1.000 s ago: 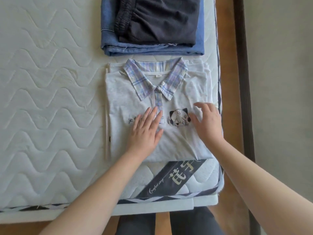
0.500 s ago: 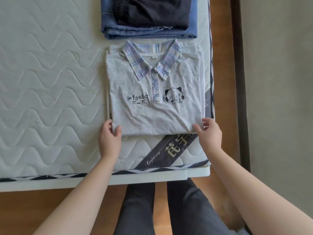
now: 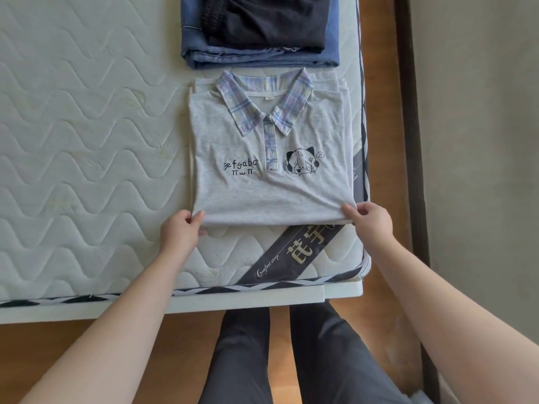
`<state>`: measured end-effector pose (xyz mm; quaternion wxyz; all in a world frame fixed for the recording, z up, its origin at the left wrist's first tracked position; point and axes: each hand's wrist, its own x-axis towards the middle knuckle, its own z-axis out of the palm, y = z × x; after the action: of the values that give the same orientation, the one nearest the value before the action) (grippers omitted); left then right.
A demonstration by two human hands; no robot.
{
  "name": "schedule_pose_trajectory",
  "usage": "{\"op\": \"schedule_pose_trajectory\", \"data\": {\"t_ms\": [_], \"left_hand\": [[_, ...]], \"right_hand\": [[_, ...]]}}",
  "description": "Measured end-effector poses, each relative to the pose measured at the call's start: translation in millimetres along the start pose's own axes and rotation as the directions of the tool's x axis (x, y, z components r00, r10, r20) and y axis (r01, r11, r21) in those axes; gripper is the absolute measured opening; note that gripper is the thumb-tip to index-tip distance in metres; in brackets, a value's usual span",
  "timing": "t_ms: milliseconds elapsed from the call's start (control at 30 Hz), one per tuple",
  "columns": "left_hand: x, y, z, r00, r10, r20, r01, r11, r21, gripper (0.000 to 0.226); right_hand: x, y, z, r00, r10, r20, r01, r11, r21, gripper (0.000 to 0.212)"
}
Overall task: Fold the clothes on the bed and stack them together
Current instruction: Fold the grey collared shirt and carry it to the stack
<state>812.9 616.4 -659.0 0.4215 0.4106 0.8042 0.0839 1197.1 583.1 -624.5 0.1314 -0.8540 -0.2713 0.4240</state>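
A folded grey polo shirt (image 3: 262, 193) with a plaid collar, black lettering and a cat print lies near the right edge of the white quilted mattress (image 3: 87, 147). My left hand (image 3: 180, 231) pinches its near left corner. My right hand (image 3: 370, 220) pinches its near right corner. The near hem is lifted slightly off the mattress. Just beyond the collar sits a stack: folded blue jeans (image 3: 262, 58) with a folded black garment (image 3: 268, 21) on top.
A dark label band (image 3: 291, 255) crosses the mattress's near right corner. The bed's near edge (image 3: 175, 304) meets a wooden floor (image 3: 58, 360). My legs in dark trousers (image 3: 291, 360) stand against the bed. A wall and dark strip (image 3: 408, 141) run along the right.
My hands left the shirt's front, where they were pressing it flat, moved to its near corners and closed on them. The near hem has risen slightly.
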Motion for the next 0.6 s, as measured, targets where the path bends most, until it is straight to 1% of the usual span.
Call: {"op": "schedule_pose_trajectory", "data": {"t_ms": [67,133,233,267,300,400,467,533,600], "left_hand": [[7,-4,-5,1.0,0.011,-0.009,-0.011,1.0,-0.001,0.034],[7,-8,-6,1.0,0.005,0.002,-0.005,1.0,-0.011,0.032],[4,-8,-3,0.999,0.043,0.023,-0.046,0.982,0.181,0.034],[4,-5,-3,0.998,0.054,0.017,-0.056,0.98,0.19,0.034],[5,-1,-3,0.998,0.07,0.002,-0.069,0.982,0.177,0.032],[19,21,-1,0.996,0.056,-0.07,-0.054,0.998,0.025,0.032],[33,36,2,0.996,0.047,-0.074,-0.053,0.995,-0.085,0.034],[47,45,4,0.998,0.005,-0.059,-0.016,0.979,-0.202,0.033],[58,46,2,0.997,-0.025,-0.073,0.009,0.977,-0.214,0.021]], "right_hand": [[2,5,-2,1.0,-0.007,-0.011,0.007,1.0,-0.009,0.028],[2,10,0,1.0,0.002,0.017,-0.002,1.0,-0.029,0.026],[3,12,4,0.995,-0.014,0.1,0.023,0.995,-0.095,0.023],[4,10,5,0.995,-0.018,0.099,0.027,0.995,-0.094,0.025],[5,7,4,0.997,-0.022,0.079,0.029,0.996,-0.08,0.028],[13,-11,4,0.999,-0.04,-0.002,0.04,0.999,0.002,0.038],[24,-26,5,1.0,-0.029,-0.01,0.029,0.998,0.062,0.044],[35,-35,7,0.999,-0.008,-0.031,0.01,0.997,0.08,0.04],[42,-37,8,0.998,0.015,-0.062,-0.011,0.998,0.069,0.03]]}}
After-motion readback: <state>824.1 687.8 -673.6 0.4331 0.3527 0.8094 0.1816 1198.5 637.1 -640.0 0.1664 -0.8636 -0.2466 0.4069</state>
